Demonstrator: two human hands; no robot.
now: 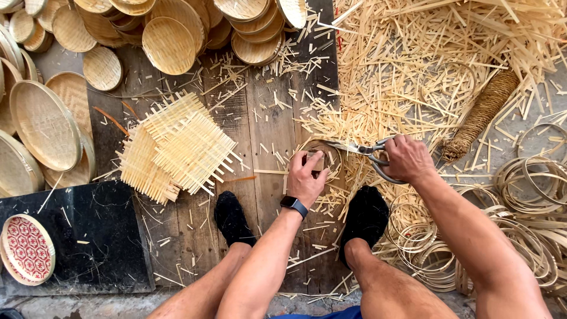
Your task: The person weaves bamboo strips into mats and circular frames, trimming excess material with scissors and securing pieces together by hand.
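Thin pale bamboo hoop, round

A small round woven bamboo piece with a thin bamboo hoop rim sits upright-tilted over the dark wooden planks, pinched at its near edge, pale straw in colour — its far edge meets the blades. The large grey metal scissors lie nearly level, 2 blades pointing left and slightly parted at that edge — looped handles to the right.
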